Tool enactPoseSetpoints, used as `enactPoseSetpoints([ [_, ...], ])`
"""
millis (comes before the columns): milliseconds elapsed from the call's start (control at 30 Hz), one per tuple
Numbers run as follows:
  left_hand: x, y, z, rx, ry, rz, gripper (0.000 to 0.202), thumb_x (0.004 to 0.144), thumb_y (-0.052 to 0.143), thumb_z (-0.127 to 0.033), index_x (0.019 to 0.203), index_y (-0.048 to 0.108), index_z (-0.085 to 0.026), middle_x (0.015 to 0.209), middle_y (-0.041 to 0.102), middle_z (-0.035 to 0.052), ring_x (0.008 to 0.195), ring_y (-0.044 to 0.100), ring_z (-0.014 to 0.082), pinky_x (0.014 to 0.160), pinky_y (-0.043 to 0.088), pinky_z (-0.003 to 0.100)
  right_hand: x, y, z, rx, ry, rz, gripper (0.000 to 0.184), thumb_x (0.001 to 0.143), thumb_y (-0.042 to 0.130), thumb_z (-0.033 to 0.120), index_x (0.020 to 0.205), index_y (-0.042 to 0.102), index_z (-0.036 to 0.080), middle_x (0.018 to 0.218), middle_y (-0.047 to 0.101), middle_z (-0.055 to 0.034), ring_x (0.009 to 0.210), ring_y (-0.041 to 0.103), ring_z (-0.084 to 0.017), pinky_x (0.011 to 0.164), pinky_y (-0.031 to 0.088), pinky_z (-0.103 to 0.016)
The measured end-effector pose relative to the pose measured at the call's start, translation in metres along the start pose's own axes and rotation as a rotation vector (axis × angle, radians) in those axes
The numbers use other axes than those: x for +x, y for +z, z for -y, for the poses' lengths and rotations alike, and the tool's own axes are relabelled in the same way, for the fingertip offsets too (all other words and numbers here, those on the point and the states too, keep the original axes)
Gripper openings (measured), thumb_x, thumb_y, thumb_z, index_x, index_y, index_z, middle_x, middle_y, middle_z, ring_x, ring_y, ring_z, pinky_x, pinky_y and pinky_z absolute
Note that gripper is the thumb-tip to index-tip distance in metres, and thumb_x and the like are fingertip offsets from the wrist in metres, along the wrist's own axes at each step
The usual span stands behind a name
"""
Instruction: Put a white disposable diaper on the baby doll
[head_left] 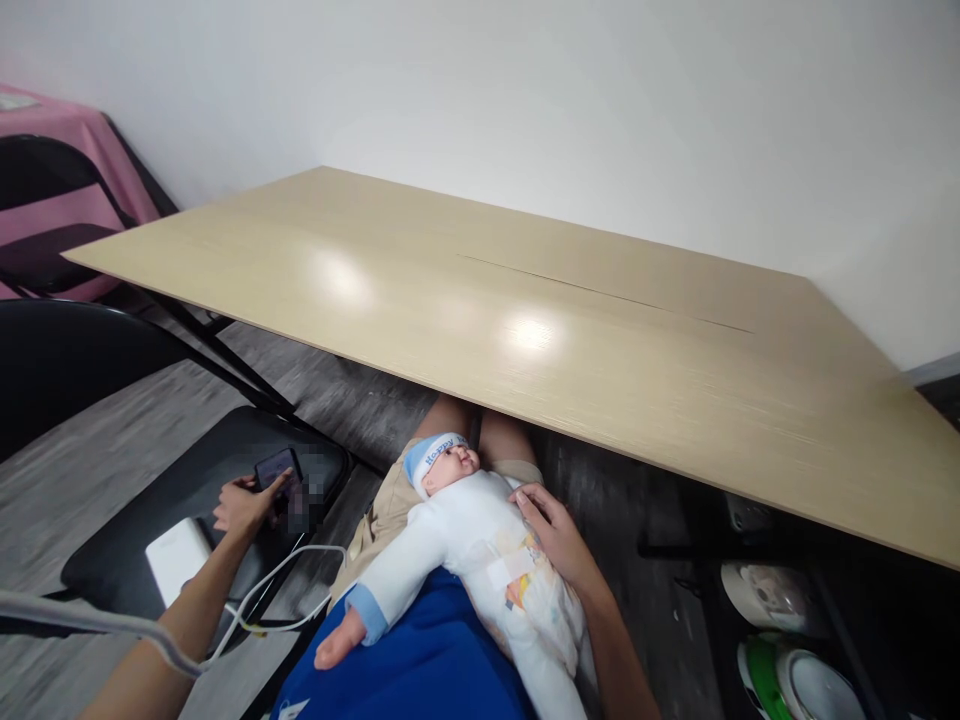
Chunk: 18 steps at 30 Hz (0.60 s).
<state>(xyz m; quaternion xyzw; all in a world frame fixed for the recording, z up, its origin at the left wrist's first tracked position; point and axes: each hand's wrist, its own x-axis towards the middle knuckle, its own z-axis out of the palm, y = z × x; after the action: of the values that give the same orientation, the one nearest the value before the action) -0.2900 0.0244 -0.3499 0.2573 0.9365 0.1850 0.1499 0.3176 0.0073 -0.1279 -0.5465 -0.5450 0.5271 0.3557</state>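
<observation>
Over the black chair seat beside me, my left hand [247, 503] is closed around a dark smartphone [277, 466], its thumb on the screen. A white power bank [178, 560] lies on that seat, partly behind my left forearm. Across my lap rests a baby doll [480, 535] in a white outfit and a blue and white cap, face up. My right hand [547, 525] lies on the doll's side with its fingers loosely extended, not wrapped round it. A white cable [300, 550] loops between my left arm and my lap.
A light wood table [420, 260] stands in front of me, its near edge above my knees, against a white wall. To the left are black folding chairs [56, 240] and a pink-covered table [67, 125]. Low on the right, a white and green container [799, 680] sits under the table.
</observation>
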Motion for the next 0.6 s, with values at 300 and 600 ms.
enactPoseSetpoints([
  [300, 0.006, -0.009, 0.005, -0.011, -0.038, 0.08, 0.052, 0.104, 0.068, -0.057, 0.141, 0.067, -0.02, 0.142, 0.07, 0.0125, 0.139, 0.062, 0.0391, 0.117, 0.05, 0.063, 0.001, 0.0, -0.002, 0.001, 0.0, 0.002, 0.046, 0.099, 0.066, 0.07, 0.101, 0.076, 0.025, 0.1, 0.075, -0.0051, 0.101, 0.066, -0.027, 0.095, 0.051, -0.039],
  [600, 0.008, -0.01, 0.006, -0.019, -0.04, 0.082, 0.045, 0.103, 0.074, -0.045, 0.14, 0.068, -0.02, 0.143, 0.068, 0.0096, 0.13, 0.067, 0.0356, 0.109, 0.058, 0.054, 0.001, 0.0, -0.001, 0.003, -0.001, 0.0, 0.045, 0.099, 0.066, 0.069, 0.099, 0.076, 0.026, 0.103, 0.075, -0.0057, 0.103, 0.066, -0.027, 0.098, 0.051, -0.04],
])
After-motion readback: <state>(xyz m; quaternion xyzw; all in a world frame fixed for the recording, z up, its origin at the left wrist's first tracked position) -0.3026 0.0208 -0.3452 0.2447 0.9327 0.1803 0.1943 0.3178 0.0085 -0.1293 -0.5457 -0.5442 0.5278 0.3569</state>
